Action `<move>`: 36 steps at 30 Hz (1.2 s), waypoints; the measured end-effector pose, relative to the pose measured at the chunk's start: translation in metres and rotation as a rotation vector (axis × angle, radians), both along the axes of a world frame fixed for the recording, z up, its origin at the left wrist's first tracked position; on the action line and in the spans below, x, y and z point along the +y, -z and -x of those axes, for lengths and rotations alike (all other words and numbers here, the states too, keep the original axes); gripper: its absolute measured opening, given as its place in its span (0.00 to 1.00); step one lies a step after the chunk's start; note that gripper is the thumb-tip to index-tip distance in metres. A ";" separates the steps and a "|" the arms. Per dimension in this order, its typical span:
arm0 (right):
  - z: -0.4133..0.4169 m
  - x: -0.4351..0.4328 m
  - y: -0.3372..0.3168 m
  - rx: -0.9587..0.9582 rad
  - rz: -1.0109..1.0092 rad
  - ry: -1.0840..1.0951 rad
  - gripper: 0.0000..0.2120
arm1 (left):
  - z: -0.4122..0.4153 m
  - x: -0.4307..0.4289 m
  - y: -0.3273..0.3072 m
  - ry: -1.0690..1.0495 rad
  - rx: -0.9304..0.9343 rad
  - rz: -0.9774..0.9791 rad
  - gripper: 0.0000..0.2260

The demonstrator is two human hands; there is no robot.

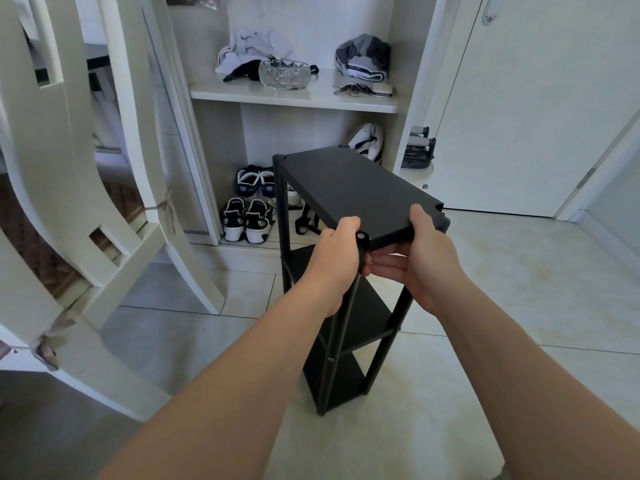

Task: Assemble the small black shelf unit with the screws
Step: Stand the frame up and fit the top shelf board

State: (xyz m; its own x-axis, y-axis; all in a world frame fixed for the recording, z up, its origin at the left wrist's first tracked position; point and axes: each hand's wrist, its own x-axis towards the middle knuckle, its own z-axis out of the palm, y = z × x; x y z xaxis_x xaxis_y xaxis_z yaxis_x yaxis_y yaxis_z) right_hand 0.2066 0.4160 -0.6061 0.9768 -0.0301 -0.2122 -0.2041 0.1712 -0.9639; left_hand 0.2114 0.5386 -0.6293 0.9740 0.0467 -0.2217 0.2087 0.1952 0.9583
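Left hand and right hand grip the shelf unit at its top; cabinet holds sneakers.

Both bare forearms reach forward, converging near the middle. The left hand is curled round the black near corner post; the right hand pinches the edge of the top panel, thumb above, fingers beneath.

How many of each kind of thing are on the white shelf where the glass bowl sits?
Glass bowl: 1
Bunch of keys: 1
Small white case: 1
Heaps of clothes: 2
Total: 5
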 end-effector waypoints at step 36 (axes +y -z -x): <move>-0.008 -0.032 0.012 0.226 0.233 0.065 0.21 | -0.007 0.010 0.012 0.045 0.099 0.134 0.13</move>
State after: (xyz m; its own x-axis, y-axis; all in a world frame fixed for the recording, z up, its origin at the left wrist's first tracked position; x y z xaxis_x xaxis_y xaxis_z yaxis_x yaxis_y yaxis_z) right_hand 0.2143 0.3840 -0.6184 0.9002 -0.1635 -0.4036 -0.4133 -0.0286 -0.9102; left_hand 0.2188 0.5484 -0.6411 0.9475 -0.0331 -0.3182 0.3125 0.3086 0.8984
